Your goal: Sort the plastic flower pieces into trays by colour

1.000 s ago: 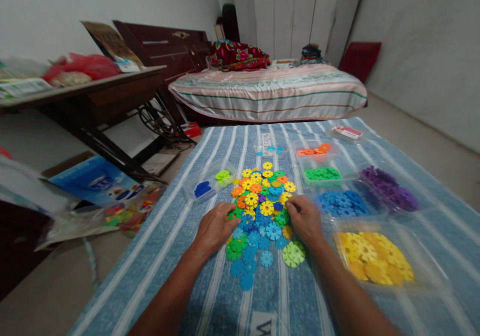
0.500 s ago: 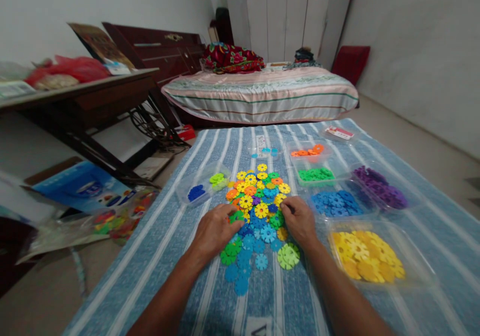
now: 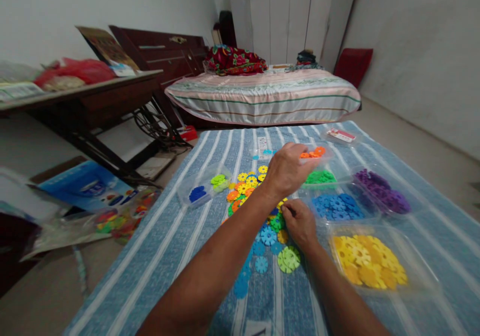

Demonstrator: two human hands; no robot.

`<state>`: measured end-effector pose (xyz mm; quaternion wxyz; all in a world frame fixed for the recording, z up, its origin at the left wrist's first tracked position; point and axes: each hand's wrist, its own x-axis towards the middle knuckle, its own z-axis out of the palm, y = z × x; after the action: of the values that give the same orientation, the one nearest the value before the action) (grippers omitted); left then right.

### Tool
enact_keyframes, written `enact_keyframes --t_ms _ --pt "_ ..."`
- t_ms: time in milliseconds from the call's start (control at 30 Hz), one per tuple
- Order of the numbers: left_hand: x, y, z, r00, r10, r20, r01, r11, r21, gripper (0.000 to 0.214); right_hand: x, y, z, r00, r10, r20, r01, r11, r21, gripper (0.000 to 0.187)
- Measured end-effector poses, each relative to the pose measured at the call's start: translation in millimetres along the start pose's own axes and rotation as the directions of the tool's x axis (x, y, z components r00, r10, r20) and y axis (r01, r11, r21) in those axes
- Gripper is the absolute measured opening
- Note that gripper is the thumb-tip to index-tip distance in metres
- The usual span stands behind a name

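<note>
My left hand [image 3: 288, 170] reaches across the pile to the clear box of orange flower-shaped discs [image 3: 317, 152]. Its thumb and fingers are apart at the near side of that box, with orange showing between them; the palm side is hidden. My right hand [image 3: 301, 221] rests at the right edge of the mixed pile of discs [image 3: 268, 236], fingers curled in and fingertips pressed together beside a yellow disc. Whatever those fingertips hold is not visible. My left forearm covers much of the pile. Light-green discs [image 3: 288, 259] lie below my right hand.
Right of the pile stand clear boxes of green discs [image 3: 320, 177], blue discs [image 3: 337, 207], purple discs [image 3: 382, 191] and yellow discs [image 3: 369, 261]. A divided box [image 3: 187, 191] at left holds dark-blue and lime discs. Behind my left hand are light-blue discs [image 3: 267, 152]. Striped cloth [image 3: 150, 261] covers the table.
My left hand has moved from the left side of the pile up and right to the orange box. The right hand stays at the pile's edge. The view has shifted slightly.
</note>
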<state>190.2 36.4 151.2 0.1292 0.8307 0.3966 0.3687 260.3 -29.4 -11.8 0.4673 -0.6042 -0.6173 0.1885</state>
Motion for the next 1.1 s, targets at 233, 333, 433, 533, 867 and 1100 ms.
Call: enact_keyframes --t_ms 233,333,433,533,867,1100 --pt "-74 -35 -51.9 0.979 -0.159 0.126 0.135 0.974 0.180 0.011 -2 -4 -4 1.000 0.014 -0.003 -0.013 1.000 0.011 0.021" --pt "-115 -50 -74.0 0.933 -0.292 0.209 0.239 0.939 0.246 0.013 -3 -3 -5 1.000 0.006 -0.006 -0.006 1.000 0.010 0.021" --pt "-152 -54 -88.5 0.867 -0.414 0.277 0.336 0.896 0.289 0.013 -4 1 -5 1.000 -0.006 0.003 0.006 1.000 0.014 0.022" --pt "-182 -51 -93.1 0.791 -0.519 0.324 0.409 0.843 0.349 0.011 -5 3 -5 1.000 -0.009 0.006 0.009 1.000 0.006 0.023" --pt "-215 -33 -64.8 0.665 -0.715 0.216 0.532 0.656 0.536 0.019 -5 2 -5 1.000 -0.008 -0.022 0.008 1.000 0.002 0.024" --pt "-206 -28 -60.0 0.636 -0.746 0.195 0.582 0.631 0.514 0.030 -4 3 -4 1.000 -0.009 -0.015 0.009 1.000 0.016 0.023"
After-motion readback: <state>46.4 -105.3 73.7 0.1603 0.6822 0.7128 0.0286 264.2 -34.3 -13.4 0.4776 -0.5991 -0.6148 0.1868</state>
